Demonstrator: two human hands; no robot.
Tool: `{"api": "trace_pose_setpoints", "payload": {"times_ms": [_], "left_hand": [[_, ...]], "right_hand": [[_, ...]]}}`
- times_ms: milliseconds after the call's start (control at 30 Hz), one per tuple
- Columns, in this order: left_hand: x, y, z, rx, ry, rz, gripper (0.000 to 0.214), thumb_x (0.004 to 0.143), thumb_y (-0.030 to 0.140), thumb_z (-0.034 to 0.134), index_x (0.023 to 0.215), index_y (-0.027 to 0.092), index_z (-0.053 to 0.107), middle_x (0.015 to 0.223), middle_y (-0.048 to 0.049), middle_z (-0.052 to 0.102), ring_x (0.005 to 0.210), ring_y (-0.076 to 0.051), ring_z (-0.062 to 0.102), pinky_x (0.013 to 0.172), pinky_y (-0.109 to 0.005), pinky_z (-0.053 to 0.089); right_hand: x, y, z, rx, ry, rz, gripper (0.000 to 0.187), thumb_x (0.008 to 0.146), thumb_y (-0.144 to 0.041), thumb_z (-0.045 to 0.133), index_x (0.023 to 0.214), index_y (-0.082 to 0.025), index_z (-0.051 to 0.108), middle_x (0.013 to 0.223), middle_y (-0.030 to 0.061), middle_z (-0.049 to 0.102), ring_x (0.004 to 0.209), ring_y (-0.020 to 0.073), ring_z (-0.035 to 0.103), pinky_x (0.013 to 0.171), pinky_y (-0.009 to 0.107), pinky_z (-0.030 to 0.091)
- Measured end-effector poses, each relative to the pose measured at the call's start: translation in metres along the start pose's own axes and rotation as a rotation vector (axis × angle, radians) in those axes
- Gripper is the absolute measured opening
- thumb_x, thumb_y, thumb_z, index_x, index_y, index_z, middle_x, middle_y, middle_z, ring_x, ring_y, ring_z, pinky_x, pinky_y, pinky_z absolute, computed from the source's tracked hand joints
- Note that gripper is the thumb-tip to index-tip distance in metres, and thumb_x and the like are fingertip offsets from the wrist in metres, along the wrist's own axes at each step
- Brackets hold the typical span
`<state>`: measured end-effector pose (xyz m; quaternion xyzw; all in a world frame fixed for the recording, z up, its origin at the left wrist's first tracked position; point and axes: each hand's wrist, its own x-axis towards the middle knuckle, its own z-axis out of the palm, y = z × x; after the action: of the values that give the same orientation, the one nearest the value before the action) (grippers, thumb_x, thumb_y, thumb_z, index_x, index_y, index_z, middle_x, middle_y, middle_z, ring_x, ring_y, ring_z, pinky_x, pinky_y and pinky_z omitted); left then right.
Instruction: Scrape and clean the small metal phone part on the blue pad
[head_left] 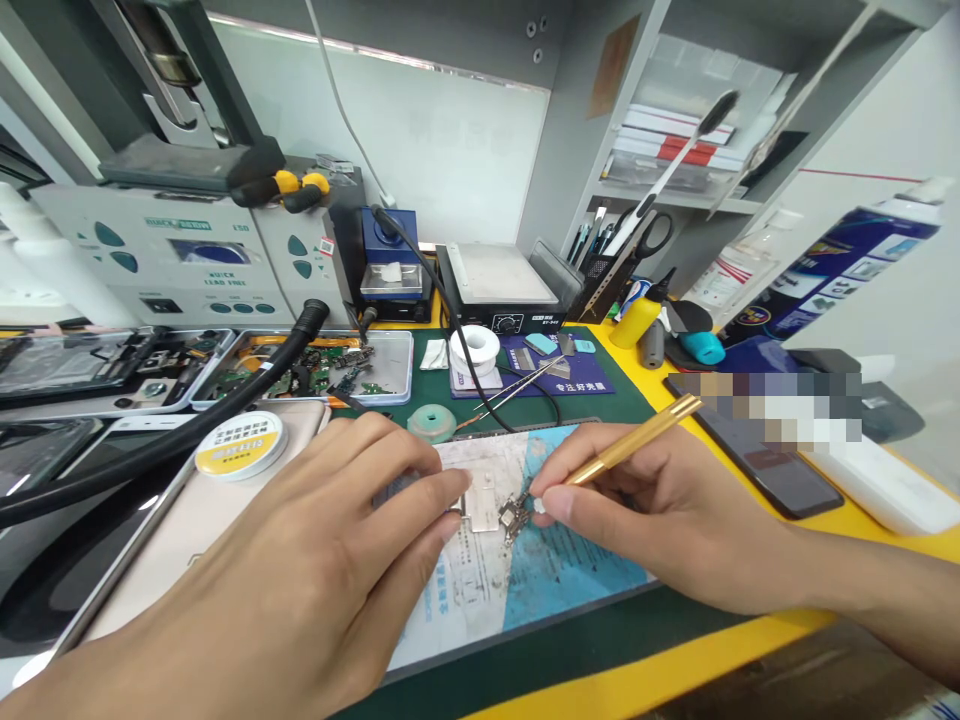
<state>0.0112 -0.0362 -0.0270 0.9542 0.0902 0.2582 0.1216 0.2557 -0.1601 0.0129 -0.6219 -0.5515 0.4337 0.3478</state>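
My right hand [637,500] holds a gold pen-shaped tool [634,440] between thumb and fingers. Its upper end points up and to the right, and the fingers hide its working tip. Right beside those fingertips lies a small, irregular circuit board [513,515] with metal parts. My left hand [330,560] is closed, thumb and index finger pinched around something small that I cannot make out. A pale rectangular metal plate [484,503] lies between the two hands. Under all this is a stained white-and-blue printed work pad [577,545].
Left of the hands are a pinkish phone-like panel [157,540] with a round tin [241,445] and a thick black hose [277,370]. Behind stand a soldering station [202,260], a hot plate [499,275], solder wire [474,347] and tweezers [525,380]. A black phone [757,450] lies right.
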Motion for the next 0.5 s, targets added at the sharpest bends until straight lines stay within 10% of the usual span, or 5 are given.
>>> {"api": "trace_pose_setpoints", "payload": {"times_ms": [500], "left_hand": [[-0.0008,-0.0002,-0.0007,0.011,-0.006,0.003,0.019,0.108,0.015,0.055,0.122,0.022,0.065,0.117,-0.004,0.059,0.107,-0.018,0.053,0.095,-0.037,0.041]], "right_hand": [[0.0011,0.001,-0.0006,0.017,0.015,0.014,0.025,0.097,-0.044,0.07,0.091,-0.02,0.071,0.075,0.0021,0.059,0.065,0.0154,0.048,0.052,0.027,0.037]]}}
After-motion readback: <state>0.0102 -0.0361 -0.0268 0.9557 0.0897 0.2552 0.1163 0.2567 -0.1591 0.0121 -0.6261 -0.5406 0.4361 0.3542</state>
